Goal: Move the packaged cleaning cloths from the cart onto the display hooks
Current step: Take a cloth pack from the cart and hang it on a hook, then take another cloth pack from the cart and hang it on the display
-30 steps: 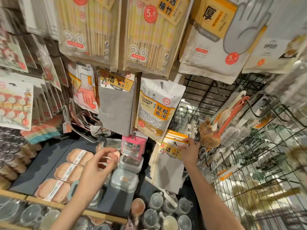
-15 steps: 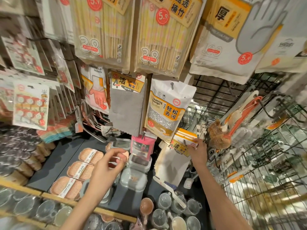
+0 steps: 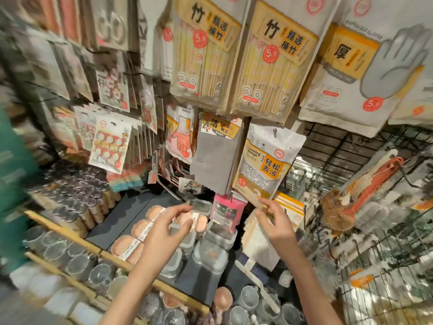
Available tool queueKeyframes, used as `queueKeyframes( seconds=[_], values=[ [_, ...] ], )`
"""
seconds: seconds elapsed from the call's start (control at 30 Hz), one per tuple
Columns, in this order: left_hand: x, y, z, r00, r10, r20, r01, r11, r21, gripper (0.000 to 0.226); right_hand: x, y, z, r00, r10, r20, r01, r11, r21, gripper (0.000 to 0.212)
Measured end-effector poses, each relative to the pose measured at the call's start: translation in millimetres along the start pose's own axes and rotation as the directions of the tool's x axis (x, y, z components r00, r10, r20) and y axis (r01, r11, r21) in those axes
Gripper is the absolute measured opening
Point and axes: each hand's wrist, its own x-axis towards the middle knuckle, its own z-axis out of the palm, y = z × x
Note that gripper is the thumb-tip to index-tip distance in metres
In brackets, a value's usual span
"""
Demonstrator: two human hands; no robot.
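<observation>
Cloth pack hangs beside wire grid; right hand and left hand loosely open.

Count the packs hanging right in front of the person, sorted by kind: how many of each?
Bamboo chopstick packs: 2
Grey glove pack: 1
Pink glove pack: 1
Grey cleaning cloth pack: 1
Cleaning sponge pack: 1
Total: 6
The blurred packs at the left are left out.
</observation>
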Motion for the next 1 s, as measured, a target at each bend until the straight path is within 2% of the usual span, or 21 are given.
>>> queueKeyframes(
  seconds=[0.1,0.2,0.33,0.47,0.53,0.6,0.63,0.7,0.8,0.83,0.9,1.0],
  values=[
    [-16,3,-14,0.994,0.000,-0.113,0.010,0.996,0.094,0.024,-3,-22,11,0.992,-0.032,0.126,0.032,0.999,-0.002,0.034],
    [-40,5,-24,0.963,-0.040,-0.267,0.072,0.991,0.111,0.024,-16,-39,16,0.947,-0.145,0.288,0.153,0.988,-0.005,0.039],
    [-90,9,-30,0.920,-0.075,-0.385,0.136,0.981,0.135,0.028,-43,-55,27,0.832,-0.300,0.467,0.355,0.934,-0.032,0.045],
    [-149,12,-41,0.849,-0.118,-0.515,0.229,0.961,0.156,0.024,-67,-71,54,0.675,-0.382,0.631,0.469,0.883,0.033,0.047],
    [-182,12,-52,0.789,-0.127,-0.601,0.289,0.940,0.180,0.022,-82,-83,71,0.592,-0.426,0.685,0.515,0.853,0.085,0.049],
    [-216,11,-63,0.728,-0.150,-0.669,0.368,0.909,0.197,0.034,-98,-96,91,0.510,-0.442,0.738,0.543,0.831,0.123,0.050],
    [-233,12,-67,0.693,-0.163,-0.703,0.411,0.889,0.200,0.041,-108,-102,101,0.461,-0.451,0.765,0.563,0.814,0.140,0.050],
    [-268,11,-76,0.602,-0.174,-0.779,0.482,0.858,0.180,0.039,-131,-119,120,0.362,-0.466,0.807,0.591,0.785,0.187,0.056],
    [-317,6,-86,0.466,-0.162,-0.870,0.567,0.810,0.153,0.040,-167,-141,147,0.218,-0.533,0.817,0.619,0.723,0.307,0.088],
    [-332,5,-89,0.426,-0.166,-0.889,0.593,0.794,0.136,0.043,-179,-149,154,0.174,-0.555,0.814,0.621,0.703,0.346,0.084],
    [-358,7,-98,0.355,-0.168,-0.920,0.630,0.770,0.102,0.047,-204,-168,168,0.086,-0.593,0.800,0.624,0.658,0.421,0.061],
    [-397,15,-110,0.256,-0.160,-0.953,0.676,0.734,0.058,0.050,-241,-195,191,-0.054,-0.647,0.760,0.660,0.549,0.514,0.052]
  ],
)
